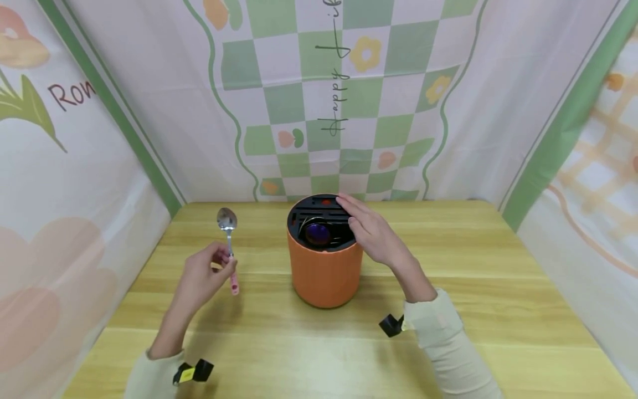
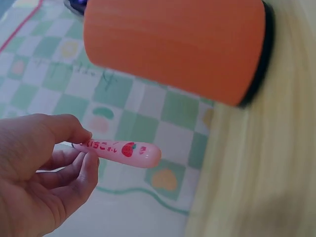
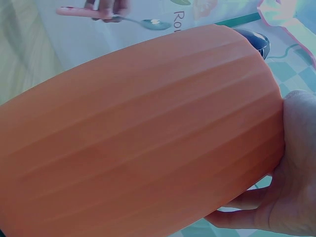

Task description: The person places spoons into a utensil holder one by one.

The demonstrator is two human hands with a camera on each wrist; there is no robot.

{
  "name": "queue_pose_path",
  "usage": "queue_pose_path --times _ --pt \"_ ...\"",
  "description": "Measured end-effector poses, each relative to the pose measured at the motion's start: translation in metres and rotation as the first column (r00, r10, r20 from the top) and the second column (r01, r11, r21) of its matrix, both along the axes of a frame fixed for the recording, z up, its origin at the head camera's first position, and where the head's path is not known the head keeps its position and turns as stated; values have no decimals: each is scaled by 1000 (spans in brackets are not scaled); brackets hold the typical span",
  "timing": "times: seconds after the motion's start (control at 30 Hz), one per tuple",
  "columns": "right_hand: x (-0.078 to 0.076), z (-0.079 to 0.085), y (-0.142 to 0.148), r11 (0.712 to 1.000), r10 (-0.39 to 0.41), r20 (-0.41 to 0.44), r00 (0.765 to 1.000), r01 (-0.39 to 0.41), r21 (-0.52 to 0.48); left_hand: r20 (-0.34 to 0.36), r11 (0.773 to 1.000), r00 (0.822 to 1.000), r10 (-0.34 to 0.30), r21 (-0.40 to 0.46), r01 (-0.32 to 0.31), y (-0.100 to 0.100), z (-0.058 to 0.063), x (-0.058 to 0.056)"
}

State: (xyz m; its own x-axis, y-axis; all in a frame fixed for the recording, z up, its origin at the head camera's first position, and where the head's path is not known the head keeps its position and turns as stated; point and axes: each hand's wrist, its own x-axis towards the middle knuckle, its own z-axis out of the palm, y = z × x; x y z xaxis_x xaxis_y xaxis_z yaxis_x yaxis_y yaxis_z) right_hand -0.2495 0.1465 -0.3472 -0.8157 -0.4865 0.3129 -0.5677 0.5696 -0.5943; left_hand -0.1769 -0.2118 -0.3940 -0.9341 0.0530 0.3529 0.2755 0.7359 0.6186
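In the head view my left hand [image 1: 204, 274] pinches a spoon [image 1: 227, 221] by its pink handle, metal bowl pointing up and away. The left wrist view shows the handle's end [image 2: 131, 154], with a strawberry print, sticking out past the thumb and fingers. An orange round utensil holder [image 1: 326, 277] with a black slotted top stands upright to the right of the spoon. Sunglasses [image 1: 317, 234] with dark purplish lenses sit in its top. My right hand [image 1: 374, 233] rests against the holder's right rim, fingers extended along it. Its thumb touches the rim in the right wrist view.
The holder stands on a wood-grain table [image 1: 448, 266]. Behind the table's far edge hangs a green-and-white checkered cloth [image 1: 319, 100]. Printed curtains [image 1: 65, 221] close in both sides. Each sleeve carries a small black wrist camera [image 1: 391, 325].
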Motion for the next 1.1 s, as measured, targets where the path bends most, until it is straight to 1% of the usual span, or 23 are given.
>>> queue_pose_path --times 0.13,0.27,0.47,0.67,0.83,1.0,1.1 --pt "0 0 0 1000 -2 -1 1000 2 -1 -39 998 998 -51 29 52 13 10 2" --pt "0 -1 0 1000 -6 0 1000 6 0 -90 994 991 -97 51 102 26 19 3" --pt "0 -1 0 1000 -1 0 1000 1 0 -164 982 976 -145 93 161 44 32 4" --pt "0 0 0 1000 -1 2 1000 1 -1 -212 963 958 -191 151 225 60 45 5" --pt "0 0 0 1000 0 3 1000 0 2 -282 943 933 -225 178 281 73 56 4" --pt "0 0 0 1000 -2 3 1000 2 3 -368 920 896 -247 200 336 84 66 1" --pt "0 0 0 1000 1 -1 1000 -1 2 -419 910 874 -247 209 358 89 71 -1"
